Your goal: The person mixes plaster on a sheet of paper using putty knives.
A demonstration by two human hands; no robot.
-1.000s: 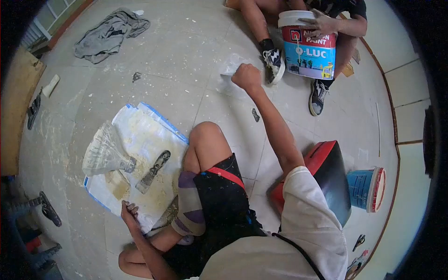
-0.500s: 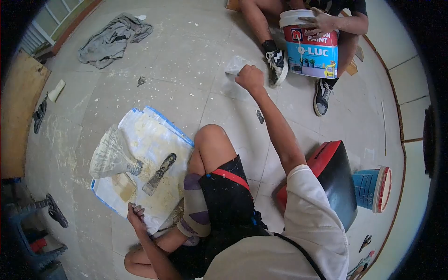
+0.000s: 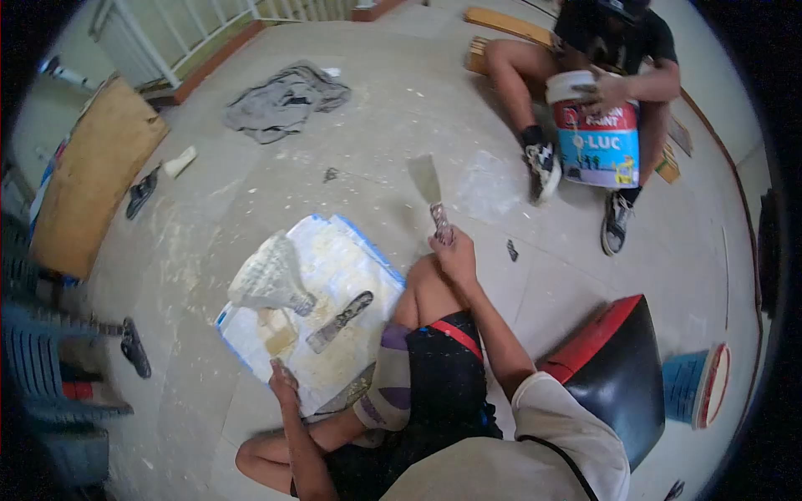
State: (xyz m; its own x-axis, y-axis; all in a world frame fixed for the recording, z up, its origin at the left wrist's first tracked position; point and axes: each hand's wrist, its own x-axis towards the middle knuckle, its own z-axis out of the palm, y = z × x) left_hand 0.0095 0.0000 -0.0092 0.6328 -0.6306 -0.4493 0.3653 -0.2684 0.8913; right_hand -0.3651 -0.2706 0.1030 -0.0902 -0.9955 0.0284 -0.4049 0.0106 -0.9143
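The right hand [image 3: 456, 255] grips a scraper [image 3: 426, 182] by its handle. The left hand [image 3: 285, 385] is at the sheet's [image 3: 334, 250] near-left edge; its grip cannot be determined.

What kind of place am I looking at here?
Probably a room being painted or repaired: the tiled floor is spattered with pale flecks, a co-worker holds a paint bucket, and the right hand grips a putty knife.
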